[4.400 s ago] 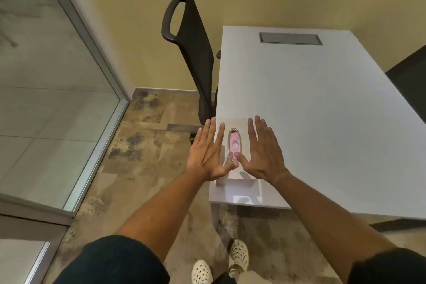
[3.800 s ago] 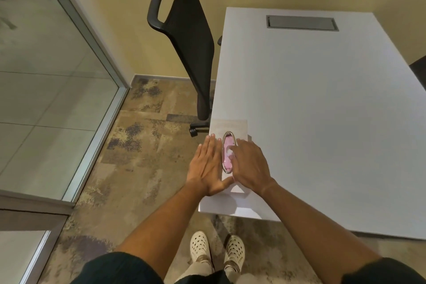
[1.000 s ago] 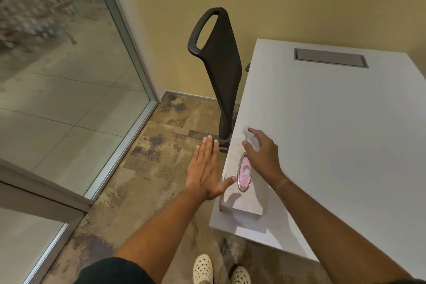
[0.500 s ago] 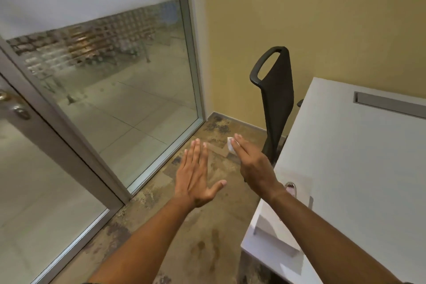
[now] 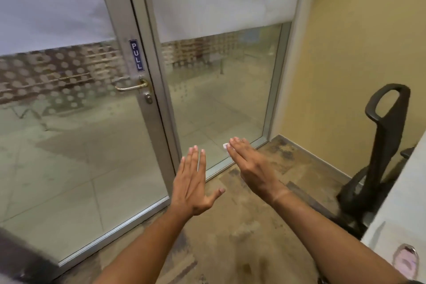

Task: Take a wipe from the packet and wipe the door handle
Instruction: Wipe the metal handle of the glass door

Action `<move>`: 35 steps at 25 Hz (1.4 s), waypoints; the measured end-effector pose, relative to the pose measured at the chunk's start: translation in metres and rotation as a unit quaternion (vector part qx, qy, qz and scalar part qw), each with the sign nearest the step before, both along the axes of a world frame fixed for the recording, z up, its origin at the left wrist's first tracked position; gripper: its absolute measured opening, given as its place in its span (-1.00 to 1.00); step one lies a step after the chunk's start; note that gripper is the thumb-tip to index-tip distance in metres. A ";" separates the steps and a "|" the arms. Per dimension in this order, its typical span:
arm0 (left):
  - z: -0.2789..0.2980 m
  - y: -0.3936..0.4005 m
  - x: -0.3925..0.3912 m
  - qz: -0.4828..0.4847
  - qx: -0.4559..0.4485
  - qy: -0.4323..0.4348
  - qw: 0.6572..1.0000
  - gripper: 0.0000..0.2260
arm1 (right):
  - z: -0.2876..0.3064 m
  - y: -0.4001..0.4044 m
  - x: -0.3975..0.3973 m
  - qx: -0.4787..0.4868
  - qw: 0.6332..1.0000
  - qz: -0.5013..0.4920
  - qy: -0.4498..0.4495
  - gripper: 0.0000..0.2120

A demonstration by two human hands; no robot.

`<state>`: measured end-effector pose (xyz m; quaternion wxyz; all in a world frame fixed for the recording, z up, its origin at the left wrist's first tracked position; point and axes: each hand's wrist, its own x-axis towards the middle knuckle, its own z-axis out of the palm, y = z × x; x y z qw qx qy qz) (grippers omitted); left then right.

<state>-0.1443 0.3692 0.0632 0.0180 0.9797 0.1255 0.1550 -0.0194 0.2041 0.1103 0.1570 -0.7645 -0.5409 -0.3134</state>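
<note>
Glass door ahead, handle [image 5: 131,87] unwiped. Right hand [image 5: 251,163] pinches a wipe [image 5: 225,145] at its fingertips; left hand [image 5: 192,182] flat, empty. Packet [image 5: 405,260] lies at the surface's near edge. Wiping remains.

Glass door [image 5: 69,145]; yellow wall [image 5: 357,53]; black chair [image 5: 382,145]; mottled carpet [image 5: 253,226]

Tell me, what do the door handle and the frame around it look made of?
The door handle looks like polished brass: gold-coloured, with a bright glint along the lever. The door frame seems brushed aluminium, a dull silver-grey without sharp reflections; it could be painted steel.
</note>
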 end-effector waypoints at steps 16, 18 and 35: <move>0.032 0.261 -0.042 0.184 0.051 -0.043 0.981 -0.01 | 0.023 0.296 0.012 0.077 0.989 0.123 0.021 -0.49; 0.036 0.290 -0.026 0.203 0.059 -0.044 0.977 -0.01 | 0.022 0.330 0.032 0.081 0.987 0.137 0.028 -0.49; 0.078 0.455 0.079 0.226 0.151 -0.102 0.957 -0.07 | 0.046 0.512 0.116 0.080 0.979 0.166 0.084 -0.42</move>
